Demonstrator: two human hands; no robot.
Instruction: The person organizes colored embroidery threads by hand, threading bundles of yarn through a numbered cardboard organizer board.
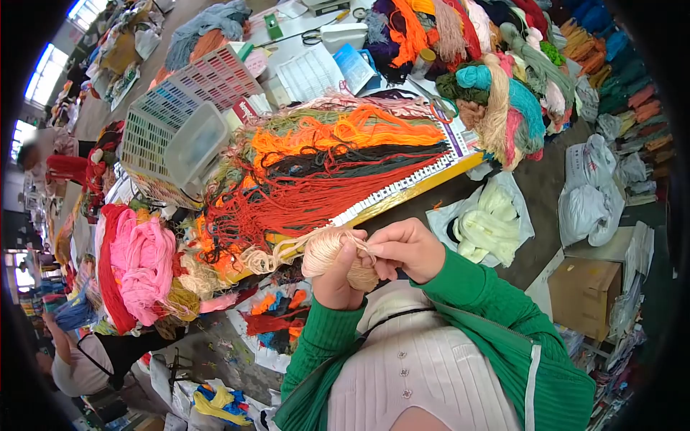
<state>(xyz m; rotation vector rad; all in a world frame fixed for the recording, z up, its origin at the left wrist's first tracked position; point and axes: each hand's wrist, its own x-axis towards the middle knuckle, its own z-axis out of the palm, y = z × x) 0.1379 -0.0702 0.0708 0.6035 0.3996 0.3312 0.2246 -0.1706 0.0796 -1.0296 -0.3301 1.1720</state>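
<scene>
Both hands gripped a cream yarn ball [332, 253] near the table's [402, 197] front edge: left hand [338, 276] wrapped beneath, right hand [410, 248] fingers pinching its strand.

View: head camera, looking steeply down, close on both hands [374, 262]
Beyond the hands: table [402, 197] of yarn
Shared: single view only

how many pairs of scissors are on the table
2. One pair of scissors lies at the far end near a white box; another pair rests by the teal yarn. More may be hidden under the yarn piles.
</scene>
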